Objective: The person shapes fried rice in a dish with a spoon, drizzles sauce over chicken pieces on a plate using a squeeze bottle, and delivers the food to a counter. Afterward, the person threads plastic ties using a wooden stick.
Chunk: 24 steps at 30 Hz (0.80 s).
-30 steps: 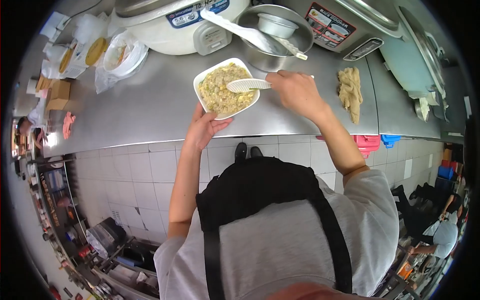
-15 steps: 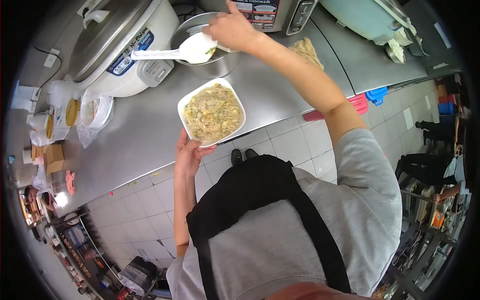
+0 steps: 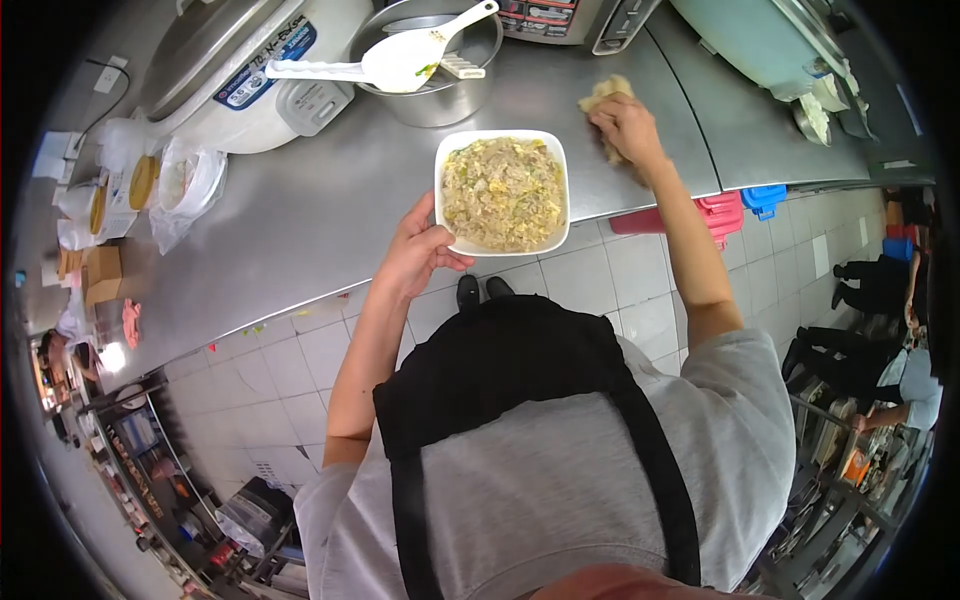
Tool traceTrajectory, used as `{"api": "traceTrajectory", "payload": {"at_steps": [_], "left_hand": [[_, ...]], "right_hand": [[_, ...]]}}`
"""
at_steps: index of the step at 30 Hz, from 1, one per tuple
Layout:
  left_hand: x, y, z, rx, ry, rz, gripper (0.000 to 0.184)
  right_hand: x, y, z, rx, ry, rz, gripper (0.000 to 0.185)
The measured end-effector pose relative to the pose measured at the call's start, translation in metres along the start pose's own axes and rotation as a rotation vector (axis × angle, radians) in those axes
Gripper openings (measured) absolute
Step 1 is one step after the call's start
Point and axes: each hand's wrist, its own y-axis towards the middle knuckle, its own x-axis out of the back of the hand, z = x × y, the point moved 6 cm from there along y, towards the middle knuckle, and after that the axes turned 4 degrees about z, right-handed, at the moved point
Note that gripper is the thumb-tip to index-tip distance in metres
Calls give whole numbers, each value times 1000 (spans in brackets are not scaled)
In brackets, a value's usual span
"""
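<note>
My left hand (image 3: 418,248) grips the lower left rim of a square white bowl (image 3: 562,190), thumb at the edge. Fried rice (image 3: 503,192) with bits of egg and green fills the bowl, which is held over the counter's front edge. Further right, my right hand (image 3: 628,130) has its fingers closed on a crumpled beige cloth (image 3: 606,92) lying on the steel. White rice paddles (image 3: 405,62) rest across a metal pot (image 3: 440,108) behind the bowl, with green scraps on them.
A large rice cooker (image 3: 300,110) stands on the steel counter (image 3: 300,220) at back left, near bagged containers (image 3: 188,185). A pale green tub (image 3: 745,50) is at back right. Pink (image 3: 715,212) and blue lids (image 3: 764,200) sit below the counter edge. Other people (image 3: 880,350) are at far right.
My right hand has left the paddle at the pot and moved right, onto the beige cloth. The bowl in my left hand has shifted right and slightly towards the back.
</note>
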Motion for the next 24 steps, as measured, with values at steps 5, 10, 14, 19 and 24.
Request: {"api": "traceTrajectory", "payload": {"at_steps": [5,10,14,19,24], "left_hand": [[-11,6,0,96,6,162,64],[-17,6,4,135,-26,189,61],[-15,-1,8,81,-30,107,62],[-28,-36,15,-133,-112,-143,63],[-43,-106,31,-265,-262,-318,62]], "right_hand": [[2,31,70,-19,816,391,15],[7,42,115,287,908,789,14],[31,43,74,367,593,919,13],[61,1,-48,-85,740,328,33],[40,-114,4,151,192,-166,37]]}}
